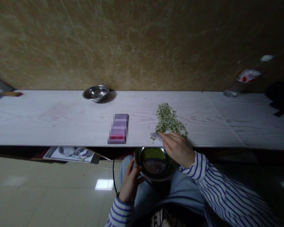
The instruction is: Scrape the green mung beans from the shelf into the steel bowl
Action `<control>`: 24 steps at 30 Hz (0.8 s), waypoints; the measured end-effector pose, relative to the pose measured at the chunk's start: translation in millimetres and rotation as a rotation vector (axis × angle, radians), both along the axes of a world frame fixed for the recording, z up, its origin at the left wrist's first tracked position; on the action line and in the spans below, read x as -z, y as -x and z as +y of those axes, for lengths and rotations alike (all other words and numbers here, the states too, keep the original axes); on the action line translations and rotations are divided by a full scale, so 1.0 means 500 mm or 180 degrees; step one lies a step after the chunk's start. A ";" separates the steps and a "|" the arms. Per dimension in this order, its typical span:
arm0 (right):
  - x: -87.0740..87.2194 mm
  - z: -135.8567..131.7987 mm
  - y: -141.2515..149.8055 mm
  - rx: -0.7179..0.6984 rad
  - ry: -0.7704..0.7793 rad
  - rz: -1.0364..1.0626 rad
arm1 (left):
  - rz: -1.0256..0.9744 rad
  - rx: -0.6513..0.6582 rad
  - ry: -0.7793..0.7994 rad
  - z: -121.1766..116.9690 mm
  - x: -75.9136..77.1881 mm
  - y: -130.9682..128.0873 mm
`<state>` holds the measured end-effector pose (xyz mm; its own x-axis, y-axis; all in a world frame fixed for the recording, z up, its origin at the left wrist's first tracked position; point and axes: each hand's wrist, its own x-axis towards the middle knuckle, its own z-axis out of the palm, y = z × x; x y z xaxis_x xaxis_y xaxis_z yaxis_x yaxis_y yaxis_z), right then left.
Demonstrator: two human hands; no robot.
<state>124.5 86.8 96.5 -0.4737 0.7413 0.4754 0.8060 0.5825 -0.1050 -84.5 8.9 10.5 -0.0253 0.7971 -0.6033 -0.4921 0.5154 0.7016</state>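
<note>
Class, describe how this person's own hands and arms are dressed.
Both the left hand and right hand are bare, without gloves. The left sleeve and right sleeve are long, white with narrow dark blue stripes, and reach about to the wrists.

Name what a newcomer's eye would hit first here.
Likely the green grains spread on the pale tabletop, with the right hand at their near side holding a whitish piece. By the near table edge, the left hand holds a metal bowl containing similar grains. Left of the spread lies a pixelated purple rectangle.
</note>
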 end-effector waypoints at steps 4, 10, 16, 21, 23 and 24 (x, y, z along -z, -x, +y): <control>-0.005 -0.003 -0.001 -0.0020 0.0062 0.0095 | -0.0025 -0.0053 0.0008 0.001 0.003 0.002; 0.001 0.002 -0.001 -0.0071 0.0184 0.0147 | 0.0000 -0.0074 0.0033 0.001 -0.005 0.002; 0.004 -0.006 -0.001 -0.0090 0.0259 0.0148 | 0.0018 -0.0081 0.0002 0.002 -0.007 0.012; 0.000 -0.006 0.010 -0.0107 0.0162 0.0077 | -0.0011 -0.0126 -0.0062 0.006 -0.014 0.019; 0.000 -0.014 0.015 -0.0175 0.0167 0.0080 | -0.0033 -0.0151 -0.0077 0.006 -0.017 0.020; 0.001 -0.018 0.016 -0.0214 0.0189 0.0091 | -0.0034 -0.0159 -0.0073 0.005 -0.018 0.020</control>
